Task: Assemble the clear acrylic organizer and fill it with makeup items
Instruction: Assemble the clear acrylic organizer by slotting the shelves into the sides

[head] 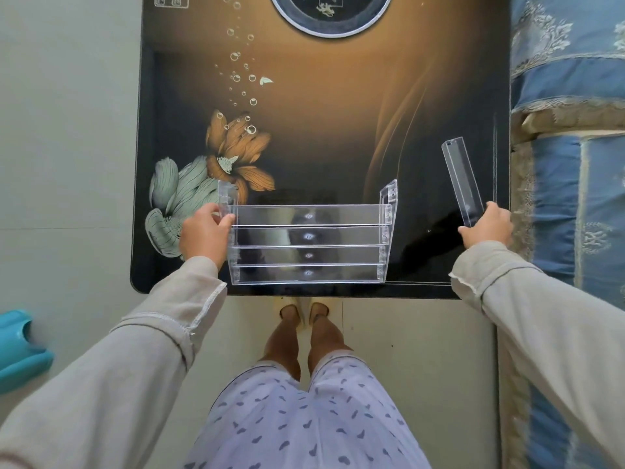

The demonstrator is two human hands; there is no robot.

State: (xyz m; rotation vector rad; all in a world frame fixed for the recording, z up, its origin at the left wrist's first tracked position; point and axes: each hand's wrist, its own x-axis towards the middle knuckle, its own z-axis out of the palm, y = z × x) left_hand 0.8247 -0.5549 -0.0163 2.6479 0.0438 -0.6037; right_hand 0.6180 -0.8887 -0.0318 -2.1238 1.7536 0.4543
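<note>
A clear acrylic organizer with several stepped trays between two side panels stands near the front edge of the dark table. My left hand grips its left side panel, thumb over the panel's edge. A separate long clear acrylic strip lies at the table's right side, pointing away from me. My right hand holds the strip's near end with curled fingers. No makeup items are in view.
The table top carries a printed flower pattern and a round ring at the far edge. A blue patterned cloth runs along the right. A turquoise object lies on the floor at left. My legs and feet are below.
</note>
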